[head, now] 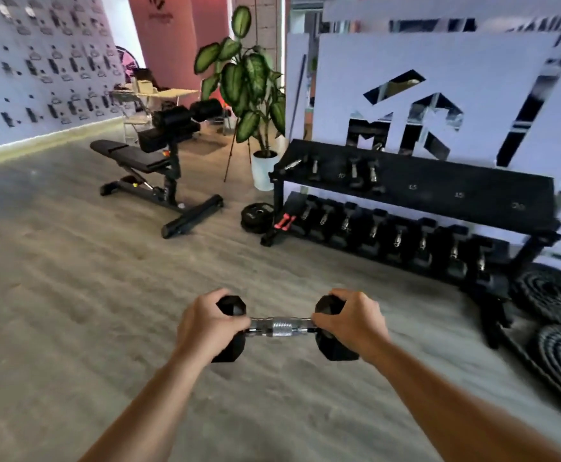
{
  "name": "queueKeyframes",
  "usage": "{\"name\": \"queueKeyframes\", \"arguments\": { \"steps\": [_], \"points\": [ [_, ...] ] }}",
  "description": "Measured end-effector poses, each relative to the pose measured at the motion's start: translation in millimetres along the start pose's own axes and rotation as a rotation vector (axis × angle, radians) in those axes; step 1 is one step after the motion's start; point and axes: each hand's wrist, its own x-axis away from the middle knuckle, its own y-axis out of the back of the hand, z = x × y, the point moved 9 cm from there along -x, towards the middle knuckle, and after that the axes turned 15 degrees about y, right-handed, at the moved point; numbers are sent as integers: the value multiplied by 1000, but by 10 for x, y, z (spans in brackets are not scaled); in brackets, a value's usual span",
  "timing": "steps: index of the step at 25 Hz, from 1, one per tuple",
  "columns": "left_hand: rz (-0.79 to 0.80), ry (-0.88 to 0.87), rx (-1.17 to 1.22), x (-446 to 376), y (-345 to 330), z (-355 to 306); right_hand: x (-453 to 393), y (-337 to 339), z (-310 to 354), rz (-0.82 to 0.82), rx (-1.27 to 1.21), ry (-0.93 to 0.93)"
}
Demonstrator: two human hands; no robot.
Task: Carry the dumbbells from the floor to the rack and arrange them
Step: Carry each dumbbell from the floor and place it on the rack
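Mid-carry: dumbbell is held lower centre, left hand and right hand fingers clamped on its heads. Rack, right of frame, is not yet reached; top shelf mostly unfilled.

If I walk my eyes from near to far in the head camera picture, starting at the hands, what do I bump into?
Hands holding the dumbbell → bare floor → dumbbell rack → white wall panel behind it.
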Motion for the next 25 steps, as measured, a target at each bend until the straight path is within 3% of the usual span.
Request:
{"name": "queueKeyframes", "arguments": {
  "steps": [11, 17, 25],
  "points": [
    [341, -207, -98, -1816, -2939, -3195, -2405, 1852, -2145, -270, 7, -314],
    [382, -222, -159, -2527, -4465, -4547, -3741, 2700, -3343, -306, 2, -369],
    [425, -255, -192, -3578, -5979, -6145, -5485, 3591, -4423, -354, 51, -415]
  ]
}}
